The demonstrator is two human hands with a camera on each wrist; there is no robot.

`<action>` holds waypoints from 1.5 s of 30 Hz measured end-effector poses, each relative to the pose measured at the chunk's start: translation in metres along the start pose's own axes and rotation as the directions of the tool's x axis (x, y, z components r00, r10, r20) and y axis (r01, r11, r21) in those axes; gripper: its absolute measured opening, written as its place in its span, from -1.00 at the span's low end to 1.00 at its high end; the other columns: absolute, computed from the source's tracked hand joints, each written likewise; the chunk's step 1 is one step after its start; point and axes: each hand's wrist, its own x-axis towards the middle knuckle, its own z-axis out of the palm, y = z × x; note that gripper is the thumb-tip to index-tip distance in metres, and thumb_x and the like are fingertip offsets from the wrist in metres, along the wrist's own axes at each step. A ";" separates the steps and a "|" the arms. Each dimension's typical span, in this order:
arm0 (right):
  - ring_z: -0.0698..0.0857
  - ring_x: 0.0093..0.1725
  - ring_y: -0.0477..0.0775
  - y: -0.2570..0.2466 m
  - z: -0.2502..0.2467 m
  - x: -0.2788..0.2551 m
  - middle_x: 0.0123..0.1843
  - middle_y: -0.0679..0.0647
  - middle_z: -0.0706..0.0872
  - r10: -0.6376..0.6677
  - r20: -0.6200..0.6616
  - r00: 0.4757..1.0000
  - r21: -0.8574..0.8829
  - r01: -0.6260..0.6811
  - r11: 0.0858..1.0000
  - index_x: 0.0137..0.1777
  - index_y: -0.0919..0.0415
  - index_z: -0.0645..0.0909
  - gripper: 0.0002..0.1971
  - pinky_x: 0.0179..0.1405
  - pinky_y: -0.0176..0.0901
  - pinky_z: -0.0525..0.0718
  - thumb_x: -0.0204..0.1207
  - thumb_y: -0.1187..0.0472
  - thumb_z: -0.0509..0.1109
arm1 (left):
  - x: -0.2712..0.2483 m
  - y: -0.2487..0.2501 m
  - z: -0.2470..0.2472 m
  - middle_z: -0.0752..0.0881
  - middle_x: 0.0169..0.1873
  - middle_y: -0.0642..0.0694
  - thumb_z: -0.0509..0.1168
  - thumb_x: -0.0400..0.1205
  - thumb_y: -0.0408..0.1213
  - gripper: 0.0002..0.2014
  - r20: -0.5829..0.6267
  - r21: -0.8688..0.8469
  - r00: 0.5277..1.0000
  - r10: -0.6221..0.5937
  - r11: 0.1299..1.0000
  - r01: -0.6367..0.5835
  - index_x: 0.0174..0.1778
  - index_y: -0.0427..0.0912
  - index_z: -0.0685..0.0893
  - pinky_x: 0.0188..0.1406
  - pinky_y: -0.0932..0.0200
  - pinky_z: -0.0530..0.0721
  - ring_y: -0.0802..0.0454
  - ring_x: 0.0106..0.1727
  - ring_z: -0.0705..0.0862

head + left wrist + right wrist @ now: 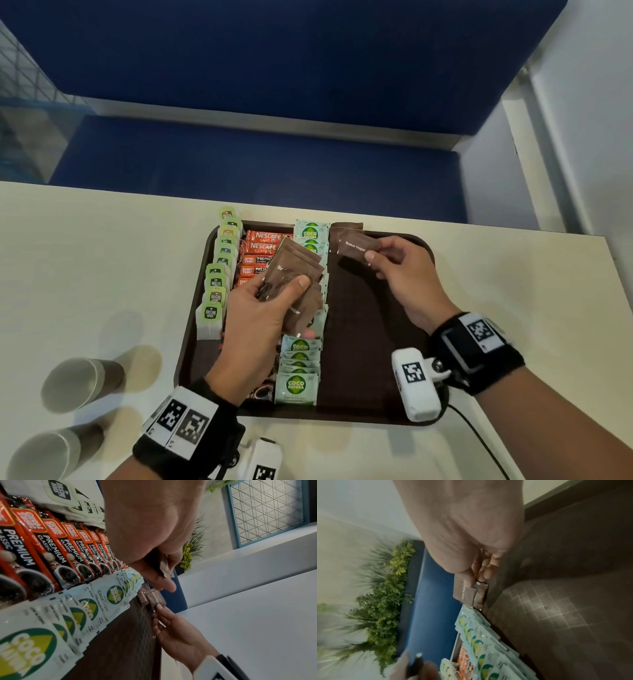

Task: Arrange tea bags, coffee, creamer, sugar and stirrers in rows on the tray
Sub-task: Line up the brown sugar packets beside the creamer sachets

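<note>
Right hand (pixel 400 270), centre right of the head view: thumb and fingers (pixel 371 255) pinched on 1 brown sugar packet (pixel 358 247), held low over the far end of the tray (pixel 376 342). Another brown packet (pixel 346 229) already lies flat at the tray's top edge, just beyond the held one; the new row starts there.

Left hand (pixel 260 315), centre of frame: thumb (pixel 301 282) clamped over a fanned stack of brown packets (pixel 298 270), fingers curled beneath. The stack hangs above the green-and-white sugar row (pixel 301 359).

Outward, right to left: green-and-white sugar row, red coffee sticks (pixel 263 246), tea bags (pixel 215 291) along the tray's left edge. 2 paper cups (pixel 78 380) lie on the desk (pixel 102 257) at lower left.

Risks, as judged:
- The fanned stack is loosely spread; a slack thumb could drop packets onto the green-and-white sugar row and scatter its overlap.
- The held packet may land skewed or overlap the sugar row beside it, since the gap there is narrow.
- Either wrist passing low could drag the shingled sachets out of line.
- Tea bags already ride the tray's left rim; a nudge to the tray could tip them onto the desk.
- No creamer or stirrers identifiable in view; room on the right may run short.
</note>
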 end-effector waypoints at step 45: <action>0.81 -0.15 0.08 -0.032 0.018 -0.065 -0.01 0.17 0.83 -0.020 0.291 0.956 0.005 0.019 1.000 0.18 0.10 0.70 -0.54 -0.08 -0.10 0.90 0.37 0.19 0.83 | 0.005 0.002 0.025 0.92 0.08 -0.34 0.45 0.77 -0.26 -0.75 0.087 -0.069 0.996 -0.038 0.997 0.044 0.35 -0.18 0.81 -0.22 -0.11 0.94 -0.35 0.01 0.94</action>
